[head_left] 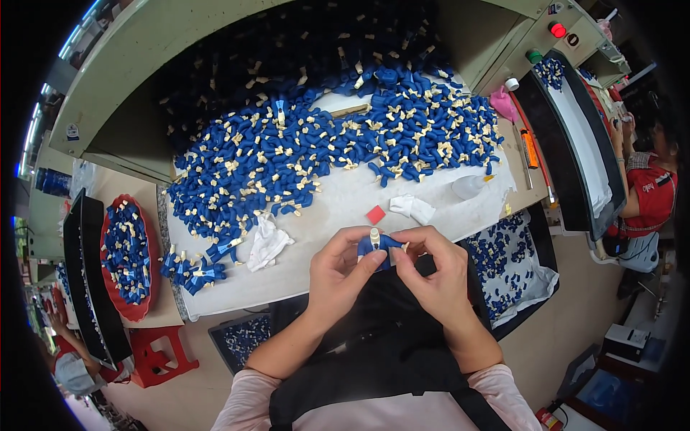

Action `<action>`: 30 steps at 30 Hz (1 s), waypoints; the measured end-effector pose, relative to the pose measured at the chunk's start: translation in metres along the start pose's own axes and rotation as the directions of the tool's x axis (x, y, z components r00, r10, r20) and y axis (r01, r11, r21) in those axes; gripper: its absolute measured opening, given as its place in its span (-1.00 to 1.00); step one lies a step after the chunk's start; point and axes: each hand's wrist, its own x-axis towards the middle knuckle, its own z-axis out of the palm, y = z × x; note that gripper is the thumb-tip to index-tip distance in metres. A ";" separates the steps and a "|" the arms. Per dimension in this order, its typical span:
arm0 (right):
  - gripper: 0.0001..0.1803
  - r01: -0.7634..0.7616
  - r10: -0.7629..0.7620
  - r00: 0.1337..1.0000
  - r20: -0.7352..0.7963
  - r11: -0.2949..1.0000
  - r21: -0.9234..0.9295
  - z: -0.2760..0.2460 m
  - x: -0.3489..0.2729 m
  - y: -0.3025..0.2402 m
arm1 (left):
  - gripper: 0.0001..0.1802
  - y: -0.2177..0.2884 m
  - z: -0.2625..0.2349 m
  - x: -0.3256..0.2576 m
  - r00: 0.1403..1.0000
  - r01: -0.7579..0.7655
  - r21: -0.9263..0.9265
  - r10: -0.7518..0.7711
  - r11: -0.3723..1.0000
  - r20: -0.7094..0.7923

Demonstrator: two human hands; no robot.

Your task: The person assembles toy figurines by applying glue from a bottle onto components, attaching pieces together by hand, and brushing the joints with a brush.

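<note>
My left hand and my right hand meet over my lap, just in front of the white work table. Between the fingertips of both hands sits one small blue plastic part with a cream tip. A big heap of the same blue parts with cream pieces covers the far half of the table. A small group of finished-looking blue parts lies at the table's front left corner.
A crumpled white cloth, a red square pad, a white rag and a squeeze bottle lie on the table. A red basin of parts stands left, a lined bin of parts right. Another person sits far right.
</note>
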 end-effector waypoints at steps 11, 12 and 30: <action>-0.88 -0.063 0.061 0.997 0.052 0.998 0.031 -0.002 0.002 0.004 | -0.73 -0.001 -0.002 0.001 0.996 0.090 -0.096 -0.087 0.991 0.034; -0.89 -0.110 0.103 0.993 0.065 0.987 0.116 -0.002 0.002 0.007 | -0.73 -0.001 -0.002 0.001 0.995 0.092 -0.099 -0.088 0.991 0.044; -0.87 -0.231 0.225 0.969 0.103 0.675 0.701 -0.009 -0.005 0.027 | -0.70 -0.003 -0.032 0.004 0.976 0.197 -0.497 -0.125 0.845 0.176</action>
